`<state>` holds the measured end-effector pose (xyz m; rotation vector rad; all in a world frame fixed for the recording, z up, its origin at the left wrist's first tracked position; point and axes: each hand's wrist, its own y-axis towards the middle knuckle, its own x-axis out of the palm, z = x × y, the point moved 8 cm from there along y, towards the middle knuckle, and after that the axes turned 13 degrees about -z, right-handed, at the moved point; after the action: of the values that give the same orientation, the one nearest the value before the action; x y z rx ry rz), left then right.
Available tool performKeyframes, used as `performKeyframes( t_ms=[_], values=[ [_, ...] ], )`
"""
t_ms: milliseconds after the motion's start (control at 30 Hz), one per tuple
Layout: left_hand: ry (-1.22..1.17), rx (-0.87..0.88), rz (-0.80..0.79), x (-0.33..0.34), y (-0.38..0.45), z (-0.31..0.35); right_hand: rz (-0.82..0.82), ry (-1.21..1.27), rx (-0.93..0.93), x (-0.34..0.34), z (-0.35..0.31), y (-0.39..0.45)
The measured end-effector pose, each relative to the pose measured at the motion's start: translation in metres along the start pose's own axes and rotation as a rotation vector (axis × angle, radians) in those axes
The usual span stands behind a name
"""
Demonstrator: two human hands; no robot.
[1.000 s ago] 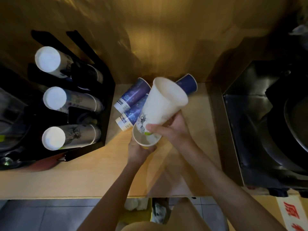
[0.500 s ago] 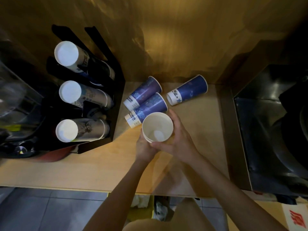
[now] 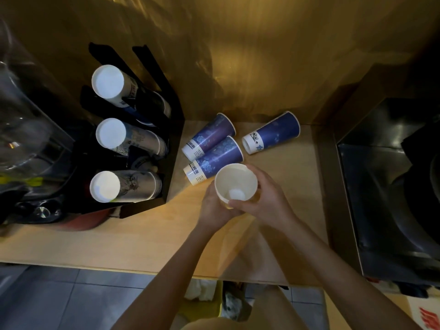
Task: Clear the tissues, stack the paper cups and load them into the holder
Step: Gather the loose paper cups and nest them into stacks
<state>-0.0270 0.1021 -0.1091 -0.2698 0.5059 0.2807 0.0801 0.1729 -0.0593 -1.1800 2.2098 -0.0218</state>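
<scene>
**Stacking under way; three cups loose on the desk**

Nearest the wearer, below the desk (image 3: 100,244) edge, a bin (image 3: 204,303) holds white crumpled paper, probably the cleared tissues. On the desk, both hands hold the white cup stack (image 3: 235,184) upright, mouth up: the left hand (image 3: 212,208) has its grip closed around the lower wall, the right hand (image 3: 266,201) its grip clamped on the side just under the rim. Touching or just behind the stack lie two blue cups (image 3: 214,148) side by side; a third blue cup (image 3: 271,133) lies near them, apart. Far left, the black holder (image 3: 173,148) carries three rows of cups.

Risks, as judged: squeezing could crease the thin rim and jam the nest; a careless reach could roll the lying cups.
</scene>
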Motion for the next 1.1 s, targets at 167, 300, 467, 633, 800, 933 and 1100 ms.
performKeyframes(
  t_ms=[167, 300, 467, 633, 800, 933, 1100],
  values=[
    [0.015, 0.14, -0.022, 0.005, 0.018, 0.056, 0.134, 0.1, 0.054, -0.043, 0.018, -0.015],
    [0.082, 0.204, -0.08, 0.035, 0.035, 0.092, 0.239, 0.151, 0.088, -0.074, 0.039, -0.031],
    [0.086, 0.203, -0.15, 0.07, 0.047, 0.112, 0.303, 0.19, 0.177, -0.093, 0.07, -0.041],
    [0.12, 0.166, -0.194, 0.084, 0.055, 0.111, 0.267, 0.145, 0.236, -0.098, 0.08, -0.042],
    [0.135, 0.16, -0.254, 0.082, 0.058, 0.113, 0.161, 0.145, 0.254, -0.1, 0.077, -0.034],
    [0.19, 0.135, -0.415, 0.081, 0.056, 0.115, 0.234, 0.144, 0.307, -0.114, 0.071, -0.028],
    [0.533, -0.032, -0.446, 0.039, 0.057, 0.088, 0.316, -0.123, 0.176, -0.131, 0.024, -0.008]
  ],
)
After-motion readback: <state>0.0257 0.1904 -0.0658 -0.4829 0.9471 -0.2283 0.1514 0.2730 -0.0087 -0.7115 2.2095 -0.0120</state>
